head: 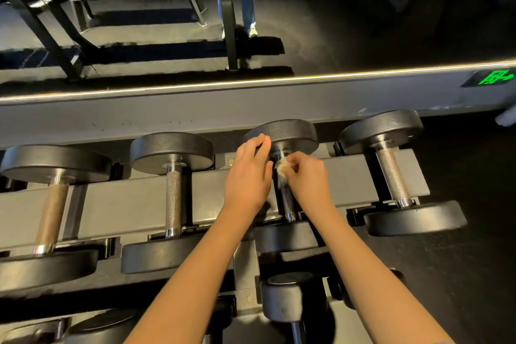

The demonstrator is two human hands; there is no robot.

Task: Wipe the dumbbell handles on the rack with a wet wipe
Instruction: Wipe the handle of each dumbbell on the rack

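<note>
Wet wipe (281, 168): soft, limp, pinched in right grip (307, 180) against knurled handle (287, 201) of heavy dumbbell (284, 236); left grip (248, 176) relaxed, resting on far head (294, 131).

Handles (173, 198) show rough knurled metal with glossy chrome collars (173, 232), heads (171, 148) look matt black rubber, rack (134, 204) is smooth matt grey metal, wipe (282, 168) is pale, crumpled, soft.

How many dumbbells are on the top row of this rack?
4. The far-left dumbbell, the second dumbbell, the third dumbbell, where the right hand holds the wet wipe, and the right-end dumbbell. The lower-row dumbbells are partly hidden.
</note>
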